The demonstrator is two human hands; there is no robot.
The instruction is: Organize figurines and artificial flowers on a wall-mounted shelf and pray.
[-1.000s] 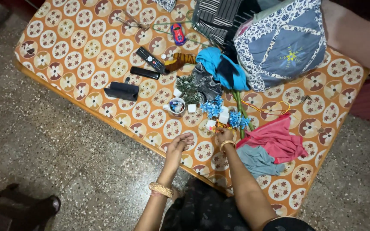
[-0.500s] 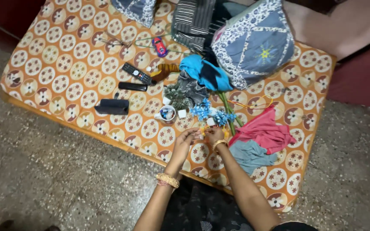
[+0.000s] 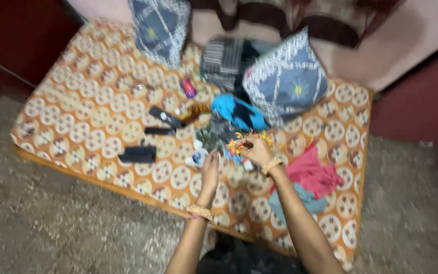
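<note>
Head view, blurred by motion: the right hand (image 3: 255, 150) is lifted over the mattress (image 3: 102, 114), fingers curled shut on a small yellow-orange garland (image 3: 239, 142) whose bits stick out to the left and above the knuckles. The left hand (image 3: 210, 170) sits just beside it and lower, fingers straight and together, holding nothing that shows; its tips are near a white mug (image 3: 197, 158).

The garland's long axis seems to run roughly left to right, its free end pointing left toward the mug, though the blur hides its exact shape. It hangs above the clutter, not on the mattress.

Risk, as I judge it: the loose end could snag on the blue flowers (image 3: 233, 156) or the small green tree (image 3: 210, 136) right beneath, or tip the mug if it drags.

Farther out lie a remote (image 3: 166, 117), a black case (image 3: 138, 153), a red toy car (image 3: 188, 87), a teal cloth (image 3: 238, 111), a pink cloth (image 3: 314, 171) and two blue pillows (image 3: 286, 81).
</note>
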